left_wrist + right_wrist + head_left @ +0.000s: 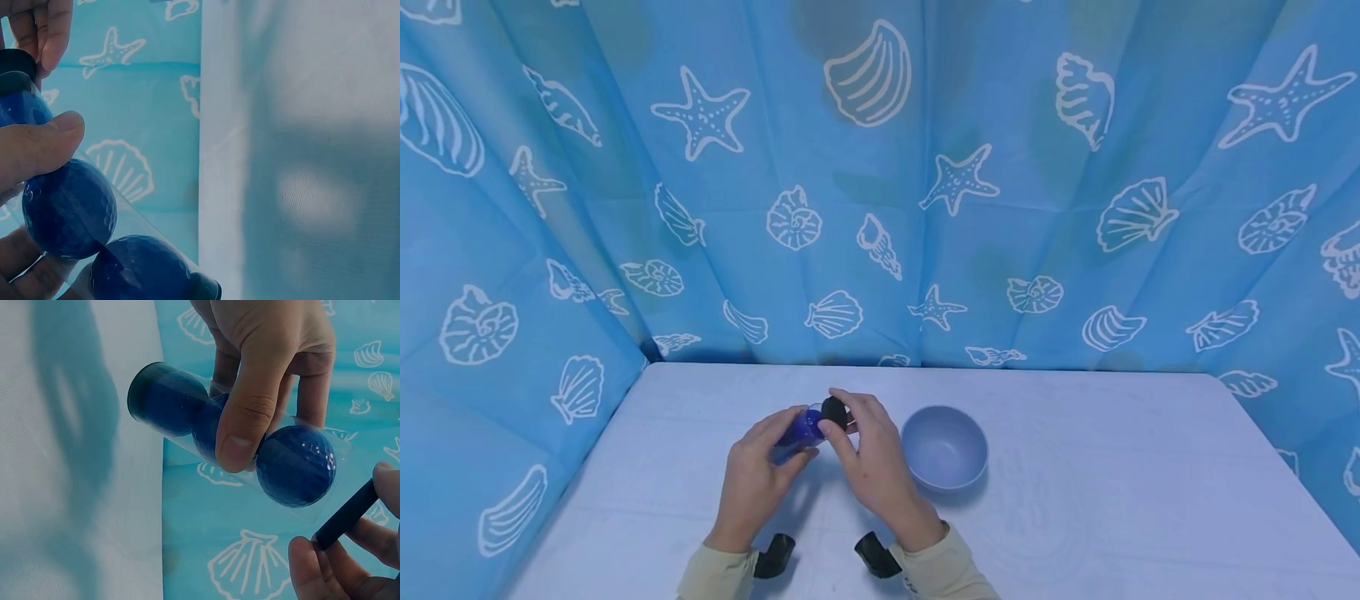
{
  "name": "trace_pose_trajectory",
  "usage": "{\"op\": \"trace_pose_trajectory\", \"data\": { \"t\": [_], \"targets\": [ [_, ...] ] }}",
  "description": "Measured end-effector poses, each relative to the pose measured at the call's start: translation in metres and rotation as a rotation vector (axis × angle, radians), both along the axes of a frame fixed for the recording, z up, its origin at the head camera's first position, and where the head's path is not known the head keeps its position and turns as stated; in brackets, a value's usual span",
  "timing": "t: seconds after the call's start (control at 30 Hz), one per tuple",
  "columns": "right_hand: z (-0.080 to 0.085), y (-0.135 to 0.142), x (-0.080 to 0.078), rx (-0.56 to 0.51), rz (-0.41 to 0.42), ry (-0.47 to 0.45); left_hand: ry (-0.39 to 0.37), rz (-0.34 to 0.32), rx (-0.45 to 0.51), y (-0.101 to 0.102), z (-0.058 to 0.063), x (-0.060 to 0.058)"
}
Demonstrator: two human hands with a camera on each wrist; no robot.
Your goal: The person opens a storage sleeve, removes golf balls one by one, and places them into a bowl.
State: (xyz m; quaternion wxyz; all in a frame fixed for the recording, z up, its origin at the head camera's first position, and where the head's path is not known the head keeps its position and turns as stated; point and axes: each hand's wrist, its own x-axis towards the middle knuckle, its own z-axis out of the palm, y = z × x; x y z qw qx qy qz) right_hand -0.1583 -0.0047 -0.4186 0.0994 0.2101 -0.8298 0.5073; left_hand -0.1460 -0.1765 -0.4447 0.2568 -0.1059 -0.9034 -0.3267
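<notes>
My left hand (756, 479) grips a clear plastic tube (790, 440), with the thumb laid across its side. Inside sit 3 dark blue dimpled golf balls (297, 465) in a row. A dark end piece (140, 394) closes the tube's far end in the right wrist view. At the other end, the round black cap (347, 515) is off the tube, a small gap away from its open mouth. My right hand (877, 467) pinches that cap by its edge between thumb and fingers. The tube is held tilted above the white table, its capless end toward my right hand.
A blue-purple bowl (945, 447) stands on the white-covered table (1120, 483), just right of my right hand. Behind the table and along its left side hangs a blue curtain (850, 167) printed with shells and starfish. Black wrist mounts (775, 556) show at both sleeves.
</notes>
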Motion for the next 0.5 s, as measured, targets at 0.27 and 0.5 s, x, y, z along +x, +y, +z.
{"op": "trace_pose_trajectory", "data": {
  "t": [0.27,0.5],
  "targets": [
    [-0.0008,0.0002,-0.0008,0.018,-0.061,-0.008,0.000,0.008,0.006,0.0003,0.0012,-0.0003],
    [-0.0012,-0.0004,-0.0017,0.042,-0.099,-0.012,-0.010,0.025,0.001,-0.0007,0.0016,-0.0010]
  ]
}}
